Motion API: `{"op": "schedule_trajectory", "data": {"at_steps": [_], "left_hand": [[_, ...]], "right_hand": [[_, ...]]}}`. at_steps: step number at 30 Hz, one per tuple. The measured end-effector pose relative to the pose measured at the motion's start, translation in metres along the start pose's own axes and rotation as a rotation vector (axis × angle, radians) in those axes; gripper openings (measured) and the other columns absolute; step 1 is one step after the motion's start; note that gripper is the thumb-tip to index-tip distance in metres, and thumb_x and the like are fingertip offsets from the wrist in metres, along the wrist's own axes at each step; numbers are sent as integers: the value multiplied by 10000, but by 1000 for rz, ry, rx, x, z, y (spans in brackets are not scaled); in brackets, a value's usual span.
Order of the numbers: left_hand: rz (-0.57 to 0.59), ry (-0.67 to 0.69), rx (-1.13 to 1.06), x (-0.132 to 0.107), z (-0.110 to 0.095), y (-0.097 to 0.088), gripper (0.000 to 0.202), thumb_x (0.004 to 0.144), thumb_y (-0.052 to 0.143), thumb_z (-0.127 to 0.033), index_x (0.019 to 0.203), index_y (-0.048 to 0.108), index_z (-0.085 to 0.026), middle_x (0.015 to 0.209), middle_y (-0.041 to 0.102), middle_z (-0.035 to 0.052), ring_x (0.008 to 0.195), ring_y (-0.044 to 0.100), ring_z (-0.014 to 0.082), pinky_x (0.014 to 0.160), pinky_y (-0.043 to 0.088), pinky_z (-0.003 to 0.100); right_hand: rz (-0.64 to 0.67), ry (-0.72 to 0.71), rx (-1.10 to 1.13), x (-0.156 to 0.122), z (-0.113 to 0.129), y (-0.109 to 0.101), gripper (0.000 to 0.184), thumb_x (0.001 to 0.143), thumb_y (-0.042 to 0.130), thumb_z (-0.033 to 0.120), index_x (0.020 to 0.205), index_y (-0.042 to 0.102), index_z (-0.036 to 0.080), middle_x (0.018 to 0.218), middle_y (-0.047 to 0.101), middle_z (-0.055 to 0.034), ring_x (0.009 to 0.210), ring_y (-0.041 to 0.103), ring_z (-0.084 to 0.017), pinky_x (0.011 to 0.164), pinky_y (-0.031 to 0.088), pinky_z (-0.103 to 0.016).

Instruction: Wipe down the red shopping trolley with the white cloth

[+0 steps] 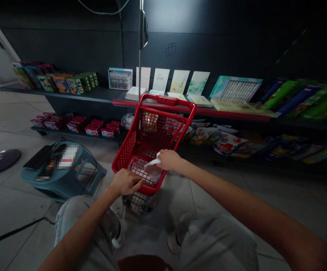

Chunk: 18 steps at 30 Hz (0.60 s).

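Observation:
A small red plastic shopping cart [129, 150] stands in front of me, its handle toward the shelves. My right hand [169, 160] is closed on a white cloth [154, 171] at the right side of the basket. The cloth hangs limp inside, against the near mesh wall. At the near left rim of the basket rests my left hand [126, 182], its fingers bent over the edge and partly out of sight.
Behind the cart, a shelf [95, 95] bears boxes, books and pen sets [120, 79]. Snack bags [227, 142] and red packs [92, 127] lie lower down. Left of me is a blue-grey stool [75, 180] with blurred items on top. A thin pole [139, 67] rises behind the cart handle.

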<state>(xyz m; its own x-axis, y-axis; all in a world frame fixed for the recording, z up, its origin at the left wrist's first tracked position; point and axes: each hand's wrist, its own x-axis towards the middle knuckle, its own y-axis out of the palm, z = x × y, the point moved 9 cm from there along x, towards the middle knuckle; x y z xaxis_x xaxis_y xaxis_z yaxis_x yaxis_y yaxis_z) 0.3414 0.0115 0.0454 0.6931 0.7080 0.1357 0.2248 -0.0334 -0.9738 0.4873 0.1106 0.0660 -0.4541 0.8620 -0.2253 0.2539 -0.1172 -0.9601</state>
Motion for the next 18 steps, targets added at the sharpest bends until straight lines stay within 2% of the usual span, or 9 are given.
{"op": "schedule_trajectory", "data": {"at_steps": [3,5,8,10,12,13,15,16,18], "left_hand": [[-34,51,-43,3,22,-5,458,1010,381,-402,699,666,-226,713,685,75,705,611,183,712,438,308],[-74,47,-62,7,38,-10,434,988,388,-369,666,645,-232,713,670,87,776,610,205,785,469,330],[-138,-9,-69,12,53,-16,355,948,420,-329,709,664,-234,771,680,98,899,606,238,928,489,389],[-206,-78,-63,13,56,-18,274,916,462,-301,802,702,-233,889,707,97,1034,602,262,1079,444,467],[-327,-209,-48,10,58,-20,237,882,499,-252,938,729,-240,1125,708,99,1268,541,301,1234,289,571],[-404,-303,-45,6,62,-21,277,863,510,-224,1034,727,-241,1285,663,103,1399,458,326,1275,194,616],[-528,-486,-92,-3,71,-17,466,842,517,-191,1289,645,-214,1582,443,126,1572,240,365,1293,103,662],[-559,-551,-150,-5,76,-12,564,850,508,-191,1412,556,-184,1671,305,145,1603,173,370,1295,128,658],[-556,-612,-301,-1,89,2,675,889,467,-204,1553,378,-131,1737,117,179,1615,177,352,1292,241,597]], "right_hand": [[66,35,27,-1,0,3,594,1004,429,601,1169,775,147,1173,752,-210,1104,721,-341,906,547,-409],[93,40,46,-2,2,3,600,1028,371,594,1204,759,172,1197,753,-196,1143,709,-345,911,545,-417],[99,58,87,-4,2,4,544,1026,394,550,1292,694,183,1267,731,-186,1246,655,-359,937,538,-431],[91,88,142,-7,1,6,555,1005,431,561,1343,635,170,1269,724,-196,1217,671,-366,926,545,-446],[80,95,205,-11,0,8,555,993,449,561,1358,595,171,1245,731,-196,1141,709,-364,899,554,-457],[71,88,228,-13,1,8,536,993,448,550,1351,590,178,1234,736,-189,1112,721,-362,887,556,-460],[45,74,252,-18,1,7,483,999,438,522,1317,607,201,1230,740,-170,1091,730,-358,877,556,-463],[32,74,255,-21,1,6,462,1000,437,514,1297,622,212,1233,740,-161,1089,732,-355,878,554,-463],[5,82,258,-25,1,4,433,1004,435,504,1257,653,228,1224,744,-145,1073,737,-342,884,548,-454]]}}
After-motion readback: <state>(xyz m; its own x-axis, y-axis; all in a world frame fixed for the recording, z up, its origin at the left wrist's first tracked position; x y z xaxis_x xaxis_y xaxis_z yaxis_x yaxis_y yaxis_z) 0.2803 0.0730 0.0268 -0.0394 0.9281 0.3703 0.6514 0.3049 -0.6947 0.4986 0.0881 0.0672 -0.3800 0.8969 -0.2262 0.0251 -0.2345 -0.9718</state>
